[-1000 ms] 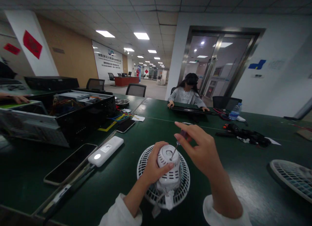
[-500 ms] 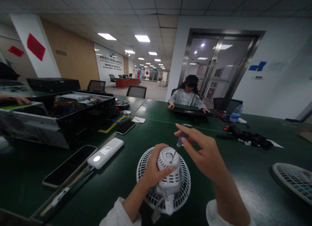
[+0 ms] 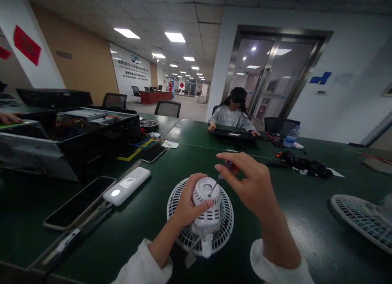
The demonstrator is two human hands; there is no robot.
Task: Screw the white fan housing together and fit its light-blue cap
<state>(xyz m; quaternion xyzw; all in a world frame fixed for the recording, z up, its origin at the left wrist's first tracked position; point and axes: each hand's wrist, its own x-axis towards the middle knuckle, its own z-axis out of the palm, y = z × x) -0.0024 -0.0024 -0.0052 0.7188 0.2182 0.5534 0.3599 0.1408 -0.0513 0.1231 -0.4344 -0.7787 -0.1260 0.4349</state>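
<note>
My left hand point(image 3: 191, 200) grips a white slotted fan motor housing point(image 3: 206, 213) from the left, and the housing stands on a round white fan guard point(image 3: 222, 240). My right hand point(image 3: 249, 181) pinches a small screwdriver point(image 3: 221, 176) between thumb and fingertips. Its thin shaft slants down, with the tip at a round recess in the top of the housing. The fingers hide most of the dark handle. A white cord and plug hang from the housing's lower end.
On the green table lie a white power bank point(image 3: 126, 186), a phone point(image 3: 79, 202), an open computer case point(image 3: 70, 145), and a second fan guard point(image 3: 361, 218). Black tools and cables point(image 3: 303, 166) lie ahead. A co-worker point(image 3: 232, 114) sits opposite.
The screwdriver leans further to the right, with its tip still at the recess. The whole scene sits slightly higher and further left in the head view.
</note>
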